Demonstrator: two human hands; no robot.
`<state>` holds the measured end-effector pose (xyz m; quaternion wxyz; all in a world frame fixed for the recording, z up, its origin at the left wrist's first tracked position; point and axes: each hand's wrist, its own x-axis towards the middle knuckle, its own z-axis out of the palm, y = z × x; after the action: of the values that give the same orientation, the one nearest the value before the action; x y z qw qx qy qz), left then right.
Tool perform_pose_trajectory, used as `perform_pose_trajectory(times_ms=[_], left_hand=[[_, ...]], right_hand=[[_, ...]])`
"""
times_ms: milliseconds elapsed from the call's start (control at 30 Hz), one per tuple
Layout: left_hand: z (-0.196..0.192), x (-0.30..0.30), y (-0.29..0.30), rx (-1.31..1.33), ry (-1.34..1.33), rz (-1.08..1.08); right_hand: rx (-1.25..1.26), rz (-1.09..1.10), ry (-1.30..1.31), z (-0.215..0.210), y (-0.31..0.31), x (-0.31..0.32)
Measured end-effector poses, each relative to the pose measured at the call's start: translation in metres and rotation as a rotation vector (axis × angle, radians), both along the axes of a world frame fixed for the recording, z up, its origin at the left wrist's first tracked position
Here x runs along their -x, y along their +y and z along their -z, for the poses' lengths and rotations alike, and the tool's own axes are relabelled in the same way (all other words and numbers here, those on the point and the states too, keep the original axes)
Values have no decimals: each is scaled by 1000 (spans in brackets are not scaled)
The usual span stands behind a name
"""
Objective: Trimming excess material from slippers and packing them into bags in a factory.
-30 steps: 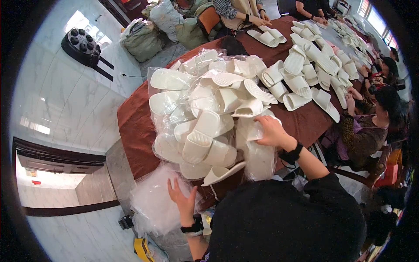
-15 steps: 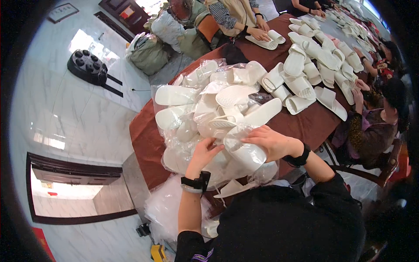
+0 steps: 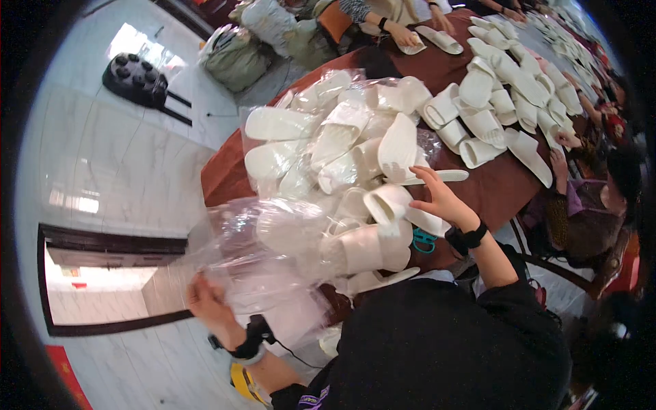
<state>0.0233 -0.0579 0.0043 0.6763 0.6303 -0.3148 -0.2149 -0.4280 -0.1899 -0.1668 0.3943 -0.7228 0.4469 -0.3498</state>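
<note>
On the left, my left hand [image 3: 213, 301] is blurred by motion, its fingers closed at the edge of a clear plastic bag [image 3: 236, 229]. The bag spreads up and right from it, over the near side of a pile of white slippers [image 3: 342, 130]. My right hand [image 3: 444, 198] is raised with fingers spread and nothing in it. It hovers just right of a white slipper [image 3: 388, 203] at the pile's near right side. Another slipper [image 3: 362, 249] lies closer to me.
A red-brown cloth [image 3: 492, 184] covers the table. More loose slippers [image 3: 478, 102] are heaped at the right. Across the table, a co-worker's hands [image 3: 406, 34] handle slippers; other people sit along the right. Stuffed sacks [image 3: 236, 58] stand behind the table's left end.
My left hand has swung left and toward me, with the clear bag now spread out beside it. My right hand has let go of the bagged slipper and opened, moving slightly right and up.
</note>
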Motion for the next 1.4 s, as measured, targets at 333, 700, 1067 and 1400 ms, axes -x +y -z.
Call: perform_pose_trajectory(times_ms=[333,700,1067,1400], left_hand=[[59,-127,145,-113,127,-521],[262,-198,232,-307,428,-445],[288,-222,226,-624,313,-613],[311,-189,259,-590,207,-545]], right_hand=[[-159,-99,126,24,16,-51],[-180,-243,309,29,20,-102],[-199,-627,180,-22,61,-246],[-563,-840,134,85,131,-377]])
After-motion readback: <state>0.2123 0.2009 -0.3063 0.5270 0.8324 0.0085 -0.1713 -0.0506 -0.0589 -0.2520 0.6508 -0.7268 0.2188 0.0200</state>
